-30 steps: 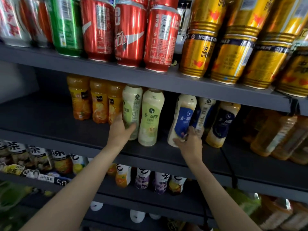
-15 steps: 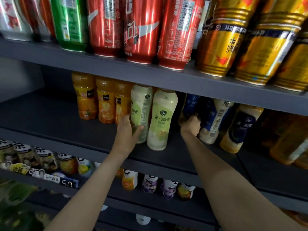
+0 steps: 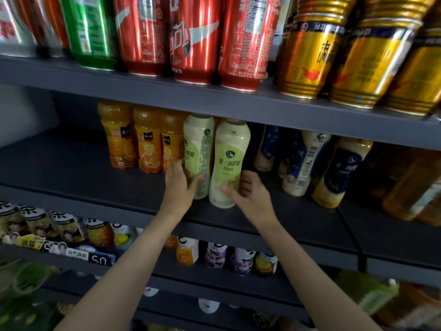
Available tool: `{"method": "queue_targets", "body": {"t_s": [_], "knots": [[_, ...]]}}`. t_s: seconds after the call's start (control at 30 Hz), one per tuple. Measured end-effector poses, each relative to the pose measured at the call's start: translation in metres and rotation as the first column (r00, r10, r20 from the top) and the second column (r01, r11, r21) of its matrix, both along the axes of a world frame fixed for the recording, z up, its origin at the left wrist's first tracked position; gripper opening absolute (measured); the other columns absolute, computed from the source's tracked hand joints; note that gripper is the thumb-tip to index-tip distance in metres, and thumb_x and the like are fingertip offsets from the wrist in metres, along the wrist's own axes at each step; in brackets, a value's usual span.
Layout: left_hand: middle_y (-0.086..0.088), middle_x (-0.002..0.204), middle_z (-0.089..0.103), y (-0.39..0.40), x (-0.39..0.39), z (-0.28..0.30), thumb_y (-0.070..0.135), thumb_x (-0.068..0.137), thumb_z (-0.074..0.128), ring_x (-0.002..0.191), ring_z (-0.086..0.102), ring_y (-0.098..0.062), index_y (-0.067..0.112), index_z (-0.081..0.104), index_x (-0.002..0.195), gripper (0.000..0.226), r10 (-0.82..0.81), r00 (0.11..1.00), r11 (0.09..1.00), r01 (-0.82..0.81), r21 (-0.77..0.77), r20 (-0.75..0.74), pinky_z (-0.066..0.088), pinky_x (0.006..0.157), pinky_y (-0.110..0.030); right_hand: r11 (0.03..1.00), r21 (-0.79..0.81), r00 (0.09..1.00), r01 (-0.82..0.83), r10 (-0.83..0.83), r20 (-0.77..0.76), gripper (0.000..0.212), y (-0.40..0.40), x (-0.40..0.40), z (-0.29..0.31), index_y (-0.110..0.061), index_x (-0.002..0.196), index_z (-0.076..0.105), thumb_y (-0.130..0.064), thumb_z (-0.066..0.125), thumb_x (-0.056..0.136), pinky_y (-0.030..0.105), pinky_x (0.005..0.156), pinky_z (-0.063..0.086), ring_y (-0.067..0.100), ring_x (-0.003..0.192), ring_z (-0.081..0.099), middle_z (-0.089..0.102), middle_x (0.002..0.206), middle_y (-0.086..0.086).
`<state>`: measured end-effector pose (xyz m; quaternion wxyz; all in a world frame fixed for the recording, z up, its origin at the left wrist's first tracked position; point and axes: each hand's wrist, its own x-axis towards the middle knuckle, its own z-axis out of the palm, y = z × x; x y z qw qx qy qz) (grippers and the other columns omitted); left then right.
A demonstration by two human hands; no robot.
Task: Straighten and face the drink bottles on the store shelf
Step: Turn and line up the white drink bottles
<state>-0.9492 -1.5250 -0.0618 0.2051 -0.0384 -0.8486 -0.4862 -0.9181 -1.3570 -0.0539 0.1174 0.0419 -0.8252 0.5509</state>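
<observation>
On the dark middle shelf (image 3: 71, 177) two pale green-label bottles stand side by side. My left hand (image 3: 179, 185) grips the lower part of the left green bottle (image 3: 199, 149), whose label is turned sideways. My right hand (image 3: 248, 194) wraps round the base of the right green bottle (image 3: 230, 161), thumb across its front; its label faces outward. Three orange juice bottles (image 3: 145, 144) stand to their left. To the right, several blue-label milk tea bottles (image 3: 303, 161) lean at different angles, with a gap between them and the green pair.
Red cola cans (image 3: 191, 37), a green can (image 3: 88, 32) and gold cans (image 3: 312, 51) fill the upper shelf. Amber tea bottles (image 3: 410, 187) lie tilted at the far right. Small drink bottles (image 3: 214, 255) and a price tag (image 3: 100, 259) sit on the lower shelf.
My right hand left the blue-label bottles at the back and came left onto the right green bottle. My left hand stays on the left green bottle. The camera has moved closer.
</observation>
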Motion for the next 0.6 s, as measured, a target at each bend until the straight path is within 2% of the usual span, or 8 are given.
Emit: {"method": "queue_targets", "body": {"t_s": [0.1, 0.23, 0.3, 0.43, 0.53, 0.6], "knots": [[-0.012, 0.133, 0.041, 0.001, 0.003, 0.002, 0.028, 0.089, 0.059, 0.128, 0.035, -0.026, 0.003, 0.033, 0.136, 0.058, 0.001, 1.0, 1.0, -0.001, -0.011, 0.027, 0.03, 0.106, -0.035, 0.991, 0.129, 0.999, 0.047, -0.044, -0.029, 0.067, -0.014, -0.006, -0.007, -0.008, 0.126, 0.045, -0.022, 0.082, 0.072, 0.021, 0.085, 0.043, 0.017, 0.111, 0.055, 0.057, 0.119, 0.005], [-0.012, 0.134, 0.04, 0.001, 0.004, 0.005, 0.027, 0.09, 0.059, 0.129, 0.034, -0.025, 0.004, 0.032, 0.136, 0.058, -0.005, 0.999, 1.0, 0.006, -0.009, 0.041, 0.03, 0.106, -0.034, 0.985, 0.133, 0.994, 0.109, -0.105, -0.036, 0.063, -0.009, -0.005, -0.008, -0.008, 0.125, 0.048, -0.019, 0.081, 0.073, 0.018, 0.084, 0.04, 0.018, 0.113, 0.055, 0.059, 0.119, 0.006], [-0.012, 0.133, 0.041, 0.0, 0.003, 0.006, 0.027, 0.09, 0.059, 0.128, 0.035, -0.025, 0.004, 0.032, 0.136, 0.058, -0.003, 0.999, 1.0, 0.004, -0.011, 0.052, 0.031, 0.106, -0.035, 0.974, 0.12, 0.98, 0.194, -0.188, -0.06, 0.059, 0.002, -0.004, -0.007, -0.007, 0.123, 0.049, -0.016, 0.08, 0.074, 0.017, 0.081, 0.039, 0.018, 0.111, 0.055, 0.06, 0.117, 0.007], [-0.011, 0.132, 0.041, 0.0, 0.003, 0.005, 0.026, 0.09, 0.059, 0.127, 0.036, -0.025, 0.005, 0.033, 0.135, 0.057, -0.01, 0.998, 1.0, 0.01, 0.012, 0.063, 0.034, 0.107, -0.041, 0.931, 0.079, 0.934, 0.357, -0.355, -0.036, 0.054, 0.026, -0.021, -0.002, -0.002, 0.122, 0.046, -0.016, 0.076, 0.079, 0.025, 0.08, 0.04, 0.028, 0.113, 0.055, 0.057, 0.121, 0.014], [-0.011, 0.132, 0.041, 0.0, 0.002, 0.004, 0.026, 0.089, 0.06, 0.127, 0.037, -0.025, 0.005, 0.033, 0.135, 0.057, -0.018, 0.998, 1.0, 0.017, 0.02, 0.055, 0.034, 0.107, -0.042, 0.922, 0.123, 0.928, 0.367, -0.372, 0.024, 0.054, 0.04, -0.046, 0.005, 0.0, 0.125, 0.042, -0.017, 0.072, 0.083, 0.027, 0.081, 0.04, 0.029, 0.115, 0.052, 0.055, 0.124, 0.016], [-0.012, 0.131, 0.043, 0.0, 0.002, 0.004, 0.026, 0.089, 0.06, 0.126, 0.038, -0.026, 0.004, 0.034, 0.134, 0.057, -0.021, 0.998, 1.0, 0.02, 0.023, 0.055, 0.035, 0.106, -0.044, 0.913, 0.182, 0.925, 0.365, -0.377, 0.039, 0.057, 0.044, -0.062, 0.006, 0.001, 0.129, 0.038, -0.017, 0.07, 0.085, 0.034, 0.088, 0.043, 0.033, 0.118, 0.051, 0.053, 0.127, 0.019]]}}
